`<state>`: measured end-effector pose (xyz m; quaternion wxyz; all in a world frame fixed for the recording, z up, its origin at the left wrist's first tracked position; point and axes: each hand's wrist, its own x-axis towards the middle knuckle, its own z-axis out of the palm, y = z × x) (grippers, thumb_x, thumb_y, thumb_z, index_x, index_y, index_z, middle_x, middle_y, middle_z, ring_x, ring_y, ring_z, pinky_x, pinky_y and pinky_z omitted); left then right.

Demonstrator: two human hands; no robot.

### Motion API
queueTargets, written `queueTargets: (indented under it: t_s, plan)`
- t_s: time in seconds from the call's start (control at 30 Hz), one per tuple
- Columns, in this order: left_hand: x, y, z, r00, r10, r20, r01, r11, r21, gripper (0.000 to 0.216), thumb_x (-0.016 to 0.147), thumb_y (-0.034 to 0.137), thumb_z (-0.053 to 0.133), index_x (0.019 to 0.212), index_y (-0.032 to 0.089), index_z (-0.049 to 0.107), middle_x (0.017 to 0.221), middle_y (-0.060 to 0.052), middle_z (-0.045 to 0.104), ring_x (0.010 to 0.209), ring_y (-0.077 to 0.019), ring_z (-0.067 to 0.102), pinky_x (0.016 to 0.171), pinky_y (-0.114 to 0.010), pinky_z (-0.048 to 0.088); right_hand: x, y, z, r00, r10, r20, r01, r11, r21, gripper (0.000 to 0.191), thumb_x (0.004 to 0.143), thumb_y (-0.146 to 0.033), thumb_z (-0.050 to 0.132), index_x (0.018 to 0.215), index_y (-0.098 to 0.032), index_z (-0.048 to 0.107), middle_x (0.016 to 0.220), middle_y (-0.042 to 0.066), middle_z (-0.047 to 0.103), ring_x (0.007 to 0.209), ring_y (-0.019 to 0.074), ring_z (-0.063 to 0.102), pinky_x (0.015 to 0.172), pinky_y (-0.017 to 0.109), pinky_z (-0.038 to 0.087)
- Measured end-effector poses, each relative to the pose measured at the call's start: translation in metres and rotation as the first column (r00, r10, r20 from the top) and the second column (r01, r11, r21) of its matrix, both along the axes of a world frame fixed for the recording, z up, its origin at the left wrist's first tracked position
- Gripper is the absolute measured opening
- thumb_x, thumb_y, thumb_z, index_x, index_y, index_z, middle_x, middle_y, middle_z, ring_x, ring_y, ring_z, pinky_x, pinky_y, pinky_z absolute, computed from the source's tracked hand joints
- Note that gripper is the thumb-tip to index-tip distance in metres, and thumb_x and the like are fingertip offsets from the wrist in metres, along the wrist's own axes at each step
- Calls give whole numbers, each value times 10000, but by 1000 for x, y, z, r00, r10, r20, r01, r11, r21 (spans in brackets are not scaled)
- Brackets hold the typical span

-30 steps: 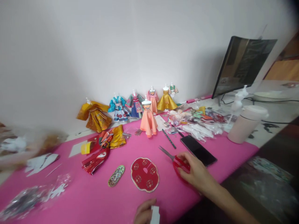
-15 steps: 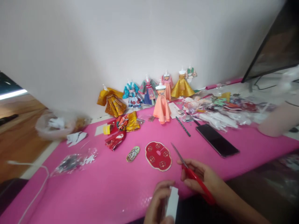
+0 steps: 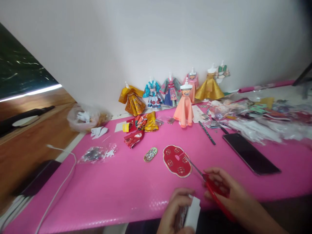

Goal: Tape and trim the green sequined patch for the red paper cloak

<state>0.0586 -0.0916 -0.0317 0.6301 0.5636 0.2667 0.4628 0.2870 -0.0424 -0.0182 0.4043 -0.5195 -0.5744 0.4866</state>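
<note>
My right hand grips red-handled scissors; their blades look closed and the tip points left, over or against the right edge of a red scalloped fabric piece. That piece lies flat, with gold motifs, a pale trim, a slit and a pink spot where the table shows through. Low in the view, my left hand is closed around a small white box with a dark side. Left of the red piece lies an oval speckled with multicoloured bits.
Several small dress forms in doll dresses stand along the wall. A black phone and a dark pen lie right, before plastic bags. Left are folded fabrics, a clear bag and a white cable.
The view has swung left, so the table items sit farther right. The scissors' tip has come from beside the red fabric piece to its right edge. Both hands keep their holds.
</note>
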Motion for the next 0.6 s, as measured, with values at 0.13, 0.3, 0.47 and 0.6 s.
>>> queueTargets:
  t_s: [0.13, 0.3, 0.47, 0.6]
  plan:
    - [-5, 1, -3, 999, 36, -39, -35, 999, 6, 533, 859, 629, 683, 1249, 268, 638, 1369, -119, 493, 1091, -263, 546, 876, -331, 413, 28, 20, -29, 854, -235, 464, 25, 909, 416, 308, 816, -416, 631, 1061, -242, 699, 1014, 117, 769, 925, 314, 737, 846, 471, 595]
    - [-9, 3, -6, 999, 46, -23, -45, 997, 67, 473, 888, 584, 674, 1257, 291, 633, 1378, -118, 494, 1199, -290, 518, 965, -368, 404, 47, 32, -44, 705, -306, 640, -120, 838, 533, 344, 897, -394, 529, 1067, -188, 745, 944, 147, 743, 839, 306, 725, 758, 448, 600]
    - [-9, 1, 5, 995, 102, -21, -101, 995, 17, 487, 860, 614, 697, 1200, 268, 660, 1340, -125, 517, 1201, -292, 537, 995, -397, 418, 47, 39, -45, 695, -293, 657, -141, 840, 524, 363, 955, -380, 473, 1031, -191, 774, 921, 171, 702, 822, 318, 696, 766, 487, 580]
    - [-7, -3, 17, 989, 144, -20, -144, 989, -22, 482, 834, 615, 725, 1145, 248, 682, 1303, -124, 540, 1196, -295, 546, 1023, -414, 412, 57, 45, -26, 717, -262, 646, -170, 833, 527, 314, 960, -386, 506, 945, -265, 795, 892, 170, 694, 805, 321, 681, 752, 493, 571]
